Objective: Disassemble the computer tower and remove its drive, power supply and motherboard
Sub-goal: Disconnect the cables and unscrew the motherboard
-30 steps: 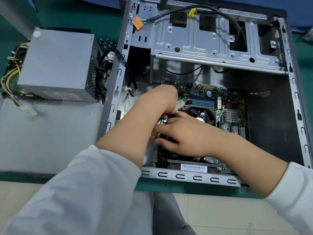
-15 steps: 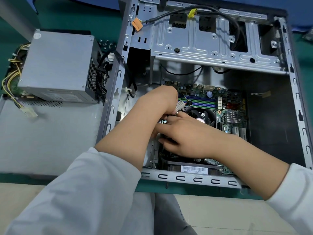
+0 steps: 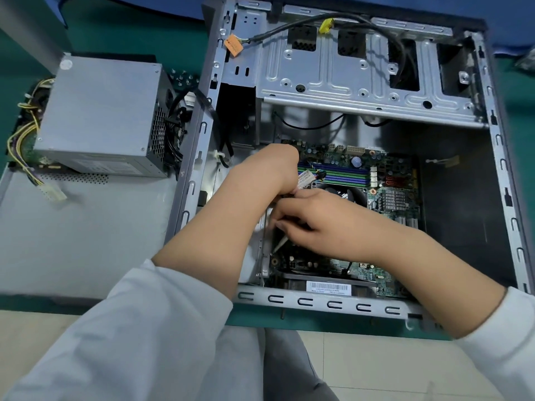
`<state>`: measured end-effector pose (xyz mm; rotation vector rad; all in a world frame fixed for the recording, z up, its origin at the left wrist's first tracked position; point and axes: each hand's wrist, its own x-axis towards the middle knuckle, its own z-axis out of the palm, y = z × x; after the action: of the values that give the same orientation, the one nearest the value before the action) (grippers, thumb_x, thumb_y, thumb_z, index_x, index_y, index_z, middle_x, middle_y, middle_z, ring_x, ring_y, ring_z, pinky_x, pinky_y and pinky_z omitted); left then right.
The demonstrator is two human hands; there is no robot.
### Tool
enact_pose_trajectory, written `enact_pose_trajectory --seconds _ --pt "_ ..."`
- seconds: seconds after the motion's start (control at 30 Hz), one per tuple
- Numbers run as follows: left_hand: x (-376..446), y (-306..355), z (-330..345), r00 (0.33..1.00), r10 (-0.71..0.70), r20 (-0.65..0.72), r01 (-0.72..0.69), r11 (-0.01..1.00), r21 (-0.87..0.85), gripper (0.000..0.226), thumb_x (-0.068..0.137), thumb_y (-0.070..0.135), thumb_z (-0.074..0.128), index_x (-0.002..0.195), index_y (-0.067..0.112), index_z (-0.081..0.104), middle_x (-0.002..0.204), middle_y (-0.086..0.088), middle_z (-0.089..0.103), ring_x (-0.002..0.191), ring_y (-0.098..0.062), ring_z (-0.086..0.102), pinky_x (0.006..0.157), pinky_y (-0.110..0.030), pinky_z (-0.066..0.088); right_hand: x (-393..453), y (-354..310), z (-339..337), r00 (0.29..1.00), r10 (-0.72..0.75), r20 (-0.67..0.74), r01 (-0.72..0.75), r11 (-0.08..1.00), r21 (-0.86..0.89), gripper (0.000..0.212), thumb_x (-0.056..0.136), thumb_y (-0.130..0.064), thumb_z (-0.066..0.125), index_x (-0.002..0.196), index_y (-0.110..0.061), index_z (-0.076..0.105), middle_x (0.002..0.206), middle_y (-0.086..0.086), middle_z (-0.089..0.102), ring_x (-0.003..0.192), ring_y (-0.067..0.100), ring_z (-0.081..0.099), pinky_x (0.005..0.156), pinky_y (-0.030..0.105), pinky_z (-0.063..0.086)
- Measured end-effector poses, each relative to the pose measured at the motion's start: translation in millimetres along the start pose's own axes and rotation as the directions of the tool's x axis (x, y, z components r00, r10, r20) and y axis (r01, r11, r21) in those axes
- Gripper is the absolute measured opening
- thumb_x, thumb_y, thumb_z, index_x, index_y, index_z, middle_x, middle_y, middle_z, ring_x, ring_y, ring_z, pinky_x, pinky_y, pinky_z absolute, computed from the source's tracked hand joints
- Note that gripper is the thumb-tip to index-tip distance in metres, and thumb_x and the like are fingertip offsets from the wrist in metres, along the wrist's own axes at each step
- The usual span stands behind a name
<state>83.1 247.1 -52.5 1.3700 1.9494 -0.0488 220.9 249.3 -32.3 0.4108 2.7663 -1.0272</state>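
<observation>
Even, bright light; soft shadows inside; wide-angle bending at edges; slight blur.

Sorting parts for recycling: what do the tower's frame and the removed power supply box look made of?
Tower frame: apparently bare stamped sheet steel, dull silver, with punched slots and pressed ribs. Power supply box: seemingly similar thin grey sheet metal, matte, with a perforated vent side and folded edges.

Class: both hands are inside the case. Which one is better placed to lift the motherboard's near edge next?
Probably the right hand: it lies spread over the motherboard near that edge, while the left hand is bunched farther back.
</observation>
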Motion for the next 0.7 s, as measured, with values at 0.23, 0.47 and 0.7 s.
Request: enact_pose_trajectory --seconds 0.23,0.47,0.7 --pt "-32.1 -11.9 -21.5 0.996 -0.054 -0.067 0.032 0.955 -0.296 0.026 0.090 0.019 0.062 0.115 0.013 0.058 0.108 -0.007 0.063 0.097 -0.026 0.063 0.086 -0.035 0.051 -14.5 -2.3 -25.8 0.982 0.173 -0.076 -0.151 0.959 0.238 0.015 0.095 -0.026 0.050 0.099 -0.029 0.064 0.085 -0.005 0.066 0.078 0.013 0.060 0.073 0.028 0.046" --pt "-87.1 -9.4 -21.2 0.968 0.107 -0.228 -0.217 0.814 -0.539 0.011 0.093 0.022 0.056 0.096 0.028 0.065 0.093 0.008 0.068 0.091 -0.011 0.064 0.087 -0.031 0.051 -56.6 -1.8 -45.7 0.841 0.405 -0.359 -0.088 0.756 0.648 0.021 0.095 -0.021 0.054 0.088 -0.034 0.069 0.064 -0.018 0.056 0.063 0.002 0.051 0.067 0.024 0.046" --pt "-122.6 6.1 -37.8 0.989 0.119 -0.092 -0.129 0.362 -0.923 0.036 0.077 0.041 0.059 0.104 0.018 0.065 0.097 0.000 0.073 0.092 -0.018 0.070 0.075 -0.021 0.055 -67.8 -26.0 -71.2 0.732 0.531 -0.426 0.052 0.580 0.813 0.022 0.094 -0.019 0.054 0.088 -0.029 0.072 0.094 0.003 0.064 0.085 0.007 0.059 0.076 0.016 0.050"
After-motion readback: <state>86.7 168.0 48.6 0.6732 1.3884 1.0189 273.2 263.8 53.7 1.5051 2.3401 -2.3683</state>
